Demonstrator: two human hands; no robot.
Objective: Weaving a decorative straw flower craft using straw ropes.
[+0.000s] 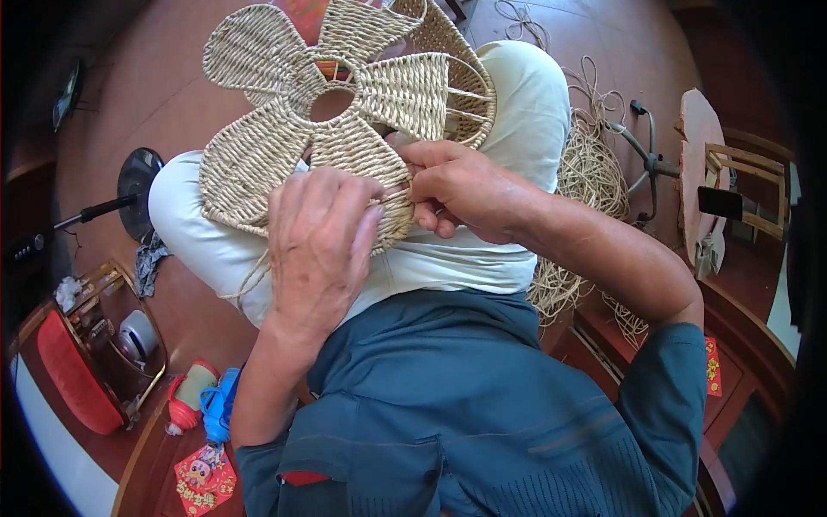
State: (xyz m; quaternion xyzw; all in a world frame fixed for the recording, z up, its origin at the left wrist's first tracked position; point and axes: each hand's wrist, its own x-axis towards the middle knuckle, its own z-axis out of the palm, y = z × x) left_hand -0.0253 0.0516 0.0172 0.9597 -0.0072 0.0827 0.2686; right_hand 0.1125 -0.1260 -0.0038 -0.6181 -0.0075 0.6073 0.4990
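Fingers of the left hand (320, 246) bent over the lower petal of the woven flower panel (297, 90) on the lap; their grip could not be told. The right hand (461, 189) pinched that petal's edge. Twisted tan strands formed ribbed petals. One red card (205, 481) bore printed characters.

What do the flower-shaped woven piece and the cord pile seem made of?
Woven piece: probably twisted straw or seagrass, matte, judging by its ridged tan strands. Cord pile: likely similar plant fibre, dull tan, from its thin, loose coils; paper cord is possible.
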